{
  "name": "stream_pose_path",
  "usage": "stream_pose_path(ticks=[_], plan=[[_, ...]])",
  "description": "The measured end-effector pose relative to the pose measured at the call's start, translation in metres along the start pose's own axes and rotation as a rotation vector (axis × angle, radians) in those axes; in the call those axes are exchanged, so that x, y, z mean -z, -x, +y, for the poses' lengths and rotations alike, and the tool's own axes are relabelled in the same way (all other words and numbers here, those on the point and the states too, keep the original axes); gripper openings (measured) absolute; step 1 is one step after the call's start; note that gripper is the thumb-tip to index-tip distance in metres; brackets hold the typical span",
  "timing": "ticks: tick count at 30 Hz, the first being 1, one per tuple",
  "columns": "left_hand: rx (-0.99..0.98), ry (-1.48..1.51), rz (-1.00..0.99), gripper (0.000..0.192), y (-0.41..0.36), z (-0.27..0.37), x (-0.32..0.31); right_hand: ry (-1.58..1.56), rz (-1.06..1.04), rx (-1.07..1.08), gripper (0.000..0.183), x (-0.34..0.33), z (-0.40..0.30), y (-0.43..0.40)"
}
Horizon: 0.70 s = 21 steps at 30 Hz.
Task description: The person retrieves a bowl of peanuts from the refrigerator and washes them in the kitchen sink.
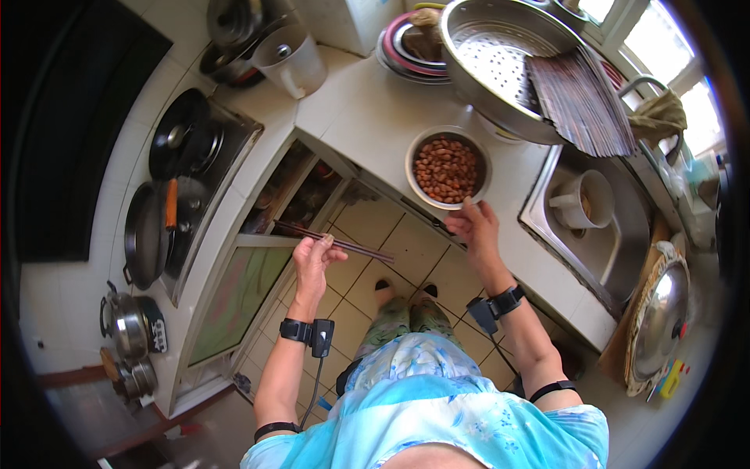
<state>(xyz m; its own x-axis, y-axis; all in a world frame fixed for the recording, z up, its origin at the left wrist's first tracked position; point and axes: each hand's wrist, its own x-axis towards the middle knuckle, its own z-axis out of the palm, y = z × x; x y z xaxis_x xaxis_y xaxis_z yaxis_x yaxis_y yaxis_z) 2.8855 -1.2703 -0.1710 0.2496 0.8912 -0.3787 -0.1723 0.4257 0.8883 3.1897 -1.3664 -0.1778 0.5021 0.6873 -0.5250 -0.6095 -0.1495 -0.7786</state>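
My left hand (316, 258) grips a pair of dark chopsticks (366, 252), held roughly level above the tiled floor. On the counter ahead stands a round metal bowl (411, 176) filled with reddish-brown peanuts (445, 169). My right hand (476, 225) has its fingertips on the bowl's near rim, with the thumb side towards the bowl. Just beyond the bowl, a large perforated steamer pan (486, 58) carries a fan-like stack of dark striped slats (583, 102).
A sink (621, 252) holding a white mug (589, 199) is at right. Left is a stove with a frying pan (146, 234) and a lidded black pan (179, 135). A white plastic jug (293, 61) stands in the counter corner. Below it, a cabinet door (246, 293) hangs open.
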Motion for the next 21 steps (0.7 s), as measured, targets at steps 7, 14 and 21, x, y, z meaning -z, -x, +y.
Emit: stream_pose_path(ticks=[7, 14, 21], plan=[[-0.057, -0.092, 0.168, 0.018, 0.055, -0.017, 0.098, 0.029, -0.034, 0.115, 0.032, -0.004, 0.007, -0.037], [-0.09, 0.021, 0.398, 0.019, 0.134, -0.037, 0.233, 0.274, 0.009, 0.189, 0.031, -0.014, 0.053, -0.021], [-0.131, 0.162, 0.724, 0.016, 0.252, -0.074, 0.405, 0.362, -0.404, -0.196, 0.009, -0.17, 0.205, 0.122]])
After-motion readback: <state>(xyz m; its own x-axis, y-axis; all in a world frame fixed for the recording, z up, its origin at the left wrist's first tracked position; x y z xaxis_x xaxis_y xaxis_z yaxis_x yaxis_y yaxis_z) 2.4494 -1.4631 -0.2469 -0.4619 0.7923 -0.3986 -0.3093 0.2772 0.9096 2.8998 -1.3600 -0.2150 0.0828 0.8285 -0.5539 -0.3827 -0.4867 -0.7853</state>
